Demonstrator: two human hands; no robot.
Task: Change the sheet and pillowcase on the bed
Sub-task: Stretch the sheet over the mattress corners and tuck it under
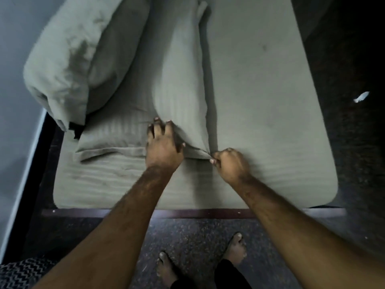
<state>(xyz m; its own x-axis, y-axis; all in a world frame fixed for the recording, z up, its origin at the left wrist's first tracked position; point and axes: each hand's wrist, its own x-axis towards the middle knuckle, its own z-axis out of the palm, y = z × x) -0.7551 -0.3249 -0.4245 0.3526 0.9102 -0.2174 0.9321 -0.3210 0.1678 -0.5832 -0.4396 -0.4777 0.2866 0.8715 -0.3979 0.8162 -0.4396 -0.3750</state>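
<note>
A pale green striped pillow (179, 80) in its pillowcase lies lengthwise on the bed, over a sheet (260, 101) of the same colour. My left hand (163, 142) presses down on the pillow's near end, fingers spread and bent into the cloth. My right hand (228, 162) pinches the near right corner of the pillowcase in a tight fist. A flat, empty part of the pillowcase (108, 140) spreads out to the left of my left hand. A second, plain green pillow (77, 55) leans at the bed's left end.
The dark wooden bed frame (187, 213) runs along the near edge, with a grey wall (14, 80) on the left. My bare feet stand on speckled dark carpet (187, 243). A white scrap (361, 97) lies on the floor to the right. Zigzag-patterned cloth (23, 272) shows at bottom left.
</note>
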